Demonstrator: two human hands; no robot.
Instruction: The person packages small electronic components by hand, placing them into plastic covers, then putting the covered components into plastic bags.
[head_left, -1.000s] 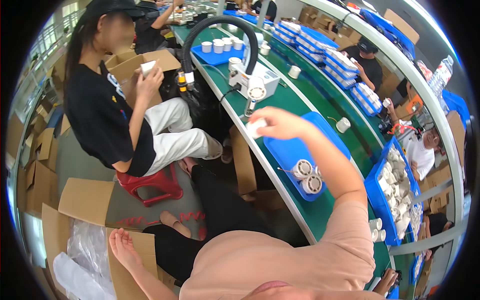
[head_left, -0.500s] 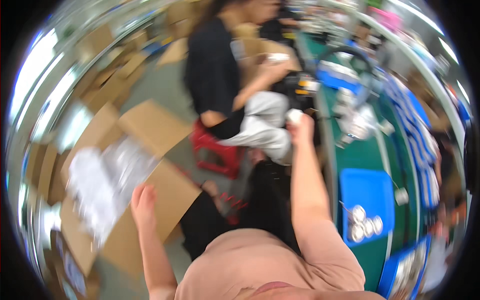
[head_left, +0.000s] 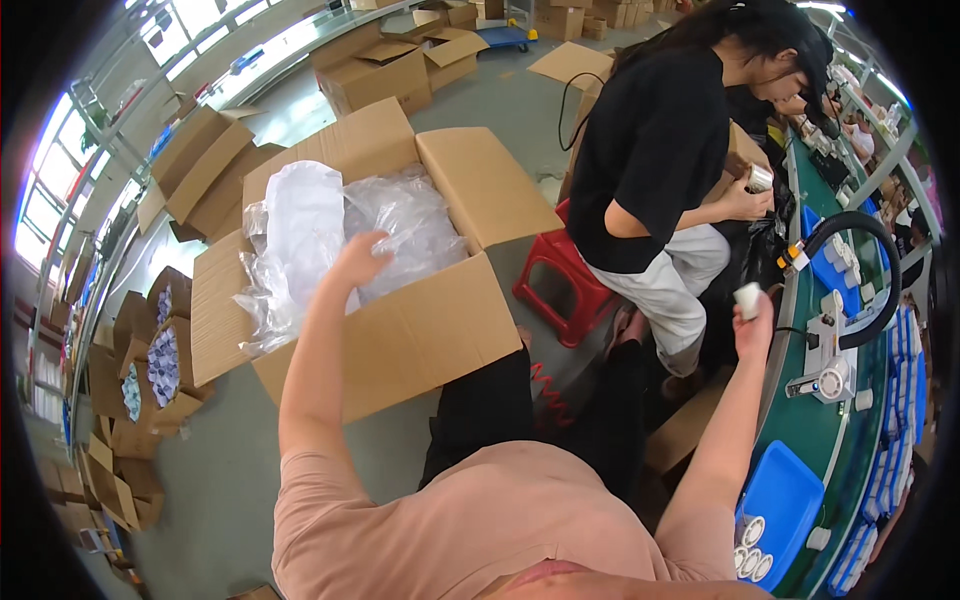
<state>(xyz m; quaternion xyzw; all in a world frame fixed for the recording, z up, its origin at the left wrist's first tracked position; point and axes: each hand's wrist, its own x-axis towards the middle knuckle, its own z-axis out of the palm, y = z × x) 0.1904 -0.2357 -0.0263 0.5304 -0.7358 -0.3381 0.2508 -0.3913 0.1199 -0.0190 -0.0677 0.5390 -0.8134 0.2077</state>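
Note:
My left hand (head_left: 360, 262) is over an open cardboard box (head_left: 400, 345), its fingers stretched out and apart, holding nothing. Beneath and beside it lie clear plastic bags (head_left: 415, 215) and a white plastic-wrapped piece (head_left: 305, 215) that rises above the box's far side. Out to the right, my right hand (head_left: 755, 330) grips a small white cylindrical part (head_left: 747, 300) upright between its fingers, near the edge of the green work table (head_left: 815, 420). Below that arm on the table, a blue tray (head_left: 785, 490) carries several white round parts (head_left: 752, 560).
A co-worker in a black shirt (head_left: 665, 150) sits ahead on a red stool (head_left: 565, 290), holding a white cylindrical part (head_left: 760, 178). A white device (head_left: 828, 350) with a thick black hose (head_left: 890, 260) stands on the table. More cartons (head_left: 375, 75) stand behind and at left.
My view has turned left. My left hand has moved from the box's near flap to over the plastic bags inside. My right hand still holds the white cylindrical part.

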